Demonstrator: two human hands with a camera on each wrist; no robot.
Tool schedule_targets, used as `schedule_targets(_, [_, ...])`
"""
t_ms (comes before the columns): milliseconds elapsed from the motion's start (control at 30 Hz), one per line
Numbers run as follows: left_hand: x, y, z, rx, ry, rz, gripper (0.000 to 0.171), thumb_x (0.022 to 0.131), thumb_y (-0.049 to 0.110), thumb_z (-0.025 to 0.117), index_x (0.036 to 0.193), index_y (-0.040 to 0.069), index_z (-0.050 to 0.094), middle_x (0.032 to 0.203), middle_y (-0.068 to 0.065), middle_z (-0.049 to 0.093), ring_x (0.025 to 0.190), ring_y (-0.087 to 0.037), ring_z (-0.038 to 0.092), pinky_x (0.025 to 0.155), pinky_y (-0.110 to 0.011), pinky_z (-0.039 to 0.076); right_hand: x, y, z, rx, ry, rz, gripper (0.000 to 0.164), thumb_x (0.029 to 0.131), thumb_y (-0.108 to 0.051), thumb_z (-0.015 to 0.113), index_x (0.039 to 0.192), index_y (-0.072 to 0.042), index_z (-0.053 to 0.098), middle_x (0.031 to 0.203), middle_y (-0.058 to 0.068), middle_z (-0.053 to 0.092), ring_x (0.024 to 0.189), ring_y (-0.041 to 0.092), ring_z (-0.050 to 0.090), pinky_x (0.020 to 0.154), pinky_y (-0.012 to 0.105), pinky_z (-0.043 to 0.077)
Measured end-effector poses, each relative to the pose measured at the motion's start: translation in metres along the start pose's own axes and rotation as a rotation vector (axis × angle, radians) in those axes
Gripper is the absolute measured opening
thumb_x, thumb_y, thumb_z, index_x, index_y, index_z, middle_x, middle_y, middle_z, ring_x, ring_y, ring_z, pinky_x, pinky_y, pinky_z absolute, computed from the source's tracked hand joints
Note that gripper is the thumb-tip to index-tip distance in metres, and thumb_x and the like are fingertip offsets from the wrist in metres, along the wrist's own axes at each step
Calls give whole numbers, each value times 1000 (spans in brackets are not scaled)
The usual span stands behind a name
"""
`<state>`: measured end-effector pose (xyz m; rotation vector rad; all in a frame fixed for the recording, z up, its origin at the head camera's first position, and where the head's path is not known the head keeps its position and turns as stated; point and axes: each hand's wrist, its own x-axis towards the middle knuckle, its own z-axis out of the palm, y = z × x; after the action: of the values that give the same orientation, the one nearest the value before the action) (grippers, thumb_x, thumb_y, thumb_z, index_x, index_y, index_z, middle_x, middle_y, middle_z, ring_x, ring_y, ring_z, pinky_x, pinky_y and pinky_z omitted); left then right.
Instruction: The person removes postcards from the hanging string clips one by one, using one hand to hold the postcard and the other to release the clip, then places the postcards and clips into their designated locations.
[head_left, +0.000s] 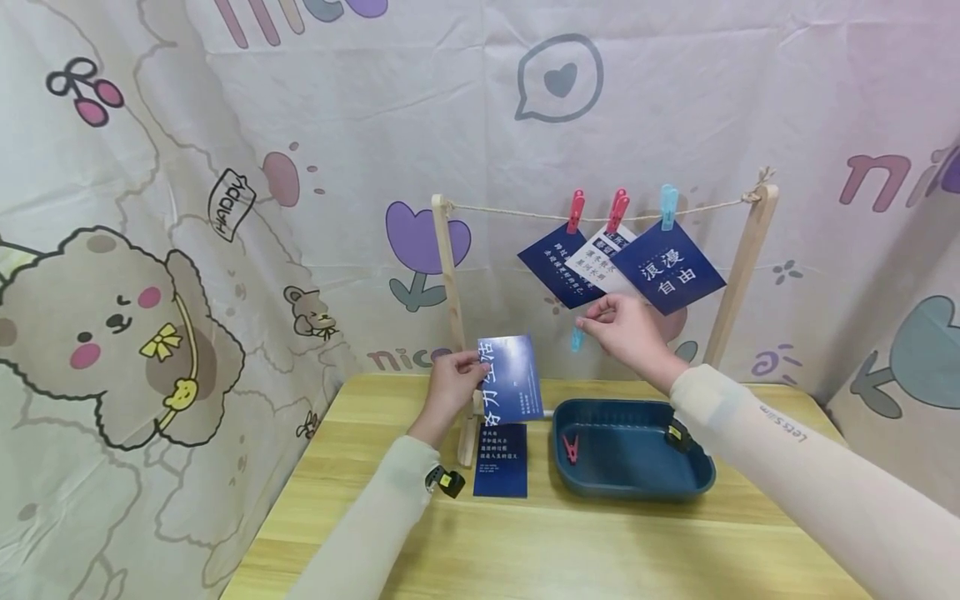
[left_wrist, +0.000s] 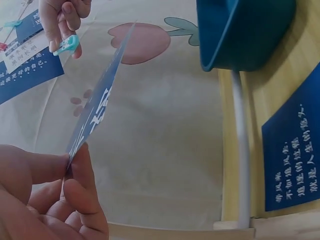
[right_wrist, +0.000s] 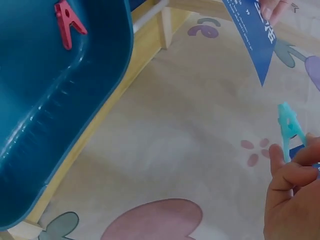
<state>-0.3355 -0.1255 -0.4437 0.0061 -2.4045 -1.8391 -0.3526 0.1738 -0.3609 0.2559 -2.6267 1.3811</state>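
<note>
My left hand pinches a blue card with white lettering by its left edge, thumb against fingers. In the left wrist view this card appears nearly edge-on. My right hand holds a light blue clothespin by its handles, nose pointing down, below the hanging cards. The right wrist view shows this clothespin between thumb and fingers, apart from the card. Above, a twine line carries a dark blue card, a white card and another blue card, clipped by clothespins.
Wooden posts hold up the line. On the table stands a dark teal basin with a red clothespin inside. A blue card lies left of the basin. A printed cloth hangs behind.
</note>
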Motion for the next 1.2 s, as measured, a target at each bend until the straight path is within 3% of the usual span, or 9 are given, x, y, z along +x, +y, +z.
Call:
schedule_targets(500, [-8,-18,1,57,-25,-48,35,105,15,73,137,1,72,118,-20,80,91,-22,78,94,-48,67,-6,22,11,-46,-63,33,23,101,-24,79,104,-4,70,88,10,77,62,18,60,53,28,49])
schedule_targets(833, [-10,-33,1,57,-33,-60,36,102,11,75,135,-2,72,116,-22,80,93,-23,79,86,-37,68,-13,42,19,-58,-99,34,22,100,-21,80,103,-3,68,90,12,79,62,20,62,53,29,53])
schedule_targets(1067, [-13,-39,1,76,-32,-84,40,102,13,75,140,1,70,116,-21,80,87,-19,76,84,-50,67,-17,46,22,-57,-122,44,24,100,-23,79,104,-3,66,93,17,80,59,18,60,52,29,52])
schedule_targets(1200, [-14,-42,1,83,-37,-81,40,101,11,75,139,0,71,112,-21,81,80,-16,74,80,-49,67,-20,48,24,-66,-126,49,24,100,-21,80,104,-2,66,93,18,80,61,17,62,53,29,52])
